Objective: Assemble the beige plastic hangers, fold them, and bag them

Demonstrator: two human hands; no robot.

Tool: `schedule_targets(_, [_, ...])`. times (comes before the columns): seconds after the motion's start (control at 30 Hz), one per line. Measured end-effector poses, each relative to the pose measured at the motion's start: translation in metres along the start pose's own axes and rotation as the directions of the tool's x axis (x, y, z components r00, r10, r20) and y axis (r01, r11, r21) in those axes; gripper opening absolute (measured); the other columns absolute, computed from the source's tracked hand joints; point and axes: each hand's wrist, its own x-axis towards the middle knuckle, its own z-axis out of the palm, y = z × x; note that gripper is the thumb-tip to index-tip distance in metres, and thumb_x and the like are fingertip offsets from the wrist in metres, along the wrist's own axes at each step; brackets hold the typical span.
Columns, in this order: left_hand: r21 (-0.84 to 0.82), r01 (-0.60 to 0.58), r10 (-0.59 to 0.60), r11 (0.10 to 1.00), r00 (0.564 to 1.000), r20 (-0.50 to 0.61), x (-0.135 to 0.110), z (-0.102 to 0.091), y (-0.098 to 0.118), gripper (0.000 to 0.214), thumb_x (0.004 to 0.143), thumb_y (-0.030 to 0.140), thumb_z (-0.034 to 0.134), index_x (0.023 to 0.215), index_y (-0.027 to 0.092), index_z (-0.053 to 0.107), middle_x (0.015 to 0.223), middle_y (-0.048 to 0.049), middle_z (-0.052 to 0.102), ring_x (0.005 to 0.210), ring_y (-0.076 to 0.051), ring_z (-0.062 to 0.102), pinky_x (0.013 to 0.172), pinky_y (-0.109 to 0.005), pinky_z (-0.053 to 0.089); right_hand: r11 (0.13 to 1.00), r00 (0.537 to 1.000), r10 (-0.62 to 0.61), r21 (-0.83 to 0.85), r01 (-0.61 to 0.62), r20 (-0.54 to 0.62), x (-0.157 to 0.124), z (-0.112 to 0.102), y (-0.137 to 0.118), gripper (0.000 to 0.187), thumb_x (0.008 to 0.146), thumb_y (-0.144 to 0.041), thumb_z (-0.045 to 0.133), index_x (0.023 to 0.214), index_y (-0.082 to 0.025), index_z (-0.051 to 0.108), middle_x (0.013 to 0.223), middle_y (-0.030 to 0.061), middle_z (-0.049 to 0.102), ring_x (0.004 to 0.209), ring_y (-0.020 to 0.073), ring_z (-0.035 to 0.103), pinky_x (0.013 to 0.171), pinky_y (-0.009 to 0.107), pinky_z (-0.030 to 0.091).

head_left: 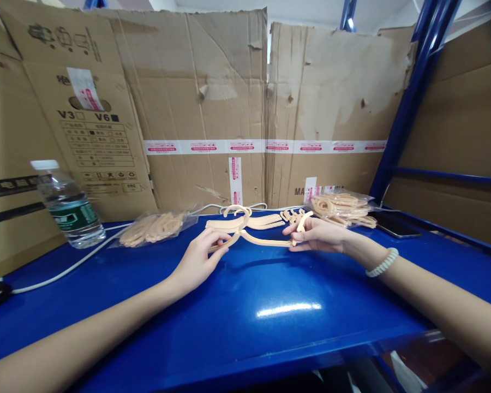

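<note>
A beige plastic clothes hanger [265,240] is held above the blue tabletop, its curved hook upward. My left hand [200,256] is closed around the hanger's left arm, fingers and thumb pinching it. At the other end, my right hand [321,236] grips the tip of the right arm. A small curved beige piece [303,221] sticks up between the right thumb and fingers; whether it is joined to the hanger I cannot tell. Just behind lie several loose beige hanger arms [265,221] and a cluster of small beige hooks [293,215].
Bagged beige hanger parts lie at left [153,228] and right [341,208]. A water bottle [71,210] stands far left, near a white cable [71,268]. A phone [396,225] lies at right. Cardboard sheets [204,109] wall the back; a blue post [405,109] rises at right.
</note>
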Motion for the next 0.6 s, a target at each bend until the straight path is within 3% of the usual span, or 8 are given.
schedule_targets(0.33, [-0.049,-0.027,0.026,0.998,0.999,-0.02,-0.001,0.001,0.001,0.014,0.088,0.019,0.053,0.096,0.02,0.064,0.092,-0.0039,0.059,0.085,-0.017,0.058,0.078,-0.031,0.051,0.998,0.999,0.038,0.055,-0.038,-0.007,0.001,-0.003,0.003,0.022,0.07,-0.011,0.078,0.087,-0.013,0.064,0.085,0.0016,0.064,0.075,0.0138,0.068,0.082,0.035,0.059])
schedule_targets(0.6, [0.003,-0.04,0.04,0.999,0.999,-0.004,-0.001,0.0,0.001,0.014,0.088,0.019,0.053,0.095,0.02,0.064,0.09,-0.0035,0.059,0.084,-0.018,0.057,0.077,-0.032,0.049,1.0,0.994,-0.011,0.0,0.011,-0.111,0.004,0.008,0.007,0.023,0.068,-0.009,0.08,0.08,-0.013,0.061,0.075,0.0015,0.064,0.073,0.0135,0.068,0.073,0.026,0.062])
